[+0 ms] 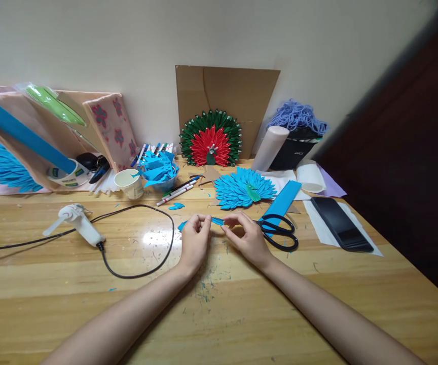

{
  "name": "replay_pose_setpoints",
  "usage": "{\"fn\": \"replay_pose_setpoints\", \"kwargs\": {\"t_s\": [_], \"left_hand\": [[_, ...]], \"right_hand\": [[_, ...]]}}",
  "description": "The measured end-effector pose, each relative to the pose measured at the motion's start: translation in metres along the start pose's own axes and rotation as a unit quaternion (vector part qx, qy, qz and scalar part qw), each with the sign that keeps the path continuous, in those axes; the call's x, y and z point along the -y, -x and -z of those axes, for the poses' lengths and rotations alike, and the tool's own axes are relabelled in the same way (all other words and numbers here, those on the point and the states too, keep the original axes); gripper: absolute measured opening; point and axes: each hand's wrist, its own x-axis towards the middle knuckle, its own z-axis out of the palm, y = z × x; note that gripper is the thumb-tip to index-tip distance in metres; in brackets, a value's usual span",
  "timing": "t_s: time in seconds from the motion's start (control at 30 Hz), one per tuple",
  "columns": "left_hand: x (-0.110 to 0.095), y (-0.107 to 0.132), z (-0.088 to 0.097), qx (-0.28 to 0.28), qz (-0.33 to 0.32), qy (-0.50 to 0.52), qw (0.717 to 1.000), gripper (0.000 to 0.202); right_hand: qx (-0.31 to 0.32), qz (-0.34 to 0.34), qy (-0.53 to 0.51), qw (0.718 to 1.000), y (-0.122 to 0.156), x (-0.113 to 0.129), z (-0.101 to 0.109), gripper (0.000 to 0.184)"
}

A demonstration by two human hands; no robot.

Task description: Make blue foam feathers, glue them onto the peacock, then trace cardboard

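Over the middle of the wooden table (242, 314), my left hand (195, 239) and my right hand (245, 237) pinch a small blue paper piece (216, 221) between their fingertips, one at each end. Both hands have fingers curled closed on it. Black scissors (279, 231) lie just right of my right hand, partly on a blue paper strip (283, 200). A blue paper peacock (244, 187) lies flat behind my hands. A loose blue petal (176, 206) sits ahead of my left hand.
A white glue gun (78, 226) with a black cord (139, 271) lies at left. Paper cup (130, 183), bowl of blue cuttings (158, 170), markers (177, 191), a red-green peacock (210, 138) against cardboard, a phone (340, 223) on white paper, yarn (297, 116) at back right.
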Motion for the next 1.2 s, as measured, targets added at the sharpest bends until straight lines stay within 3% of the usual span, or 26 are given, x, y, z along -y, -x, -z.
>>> {"fn": "replay_pose_setpoints", "kwargs": {"t_s": [1.2], "left_hand": [[-0.0068, 0.0015, -0.0015, 0.012, 0.008, 0.004, 1.0, 0.028]], "right_hand": [[-0.014, 0.003, 0.005, 1.0, 0.0, -0.0013, -0.0003, 0.009]]}}
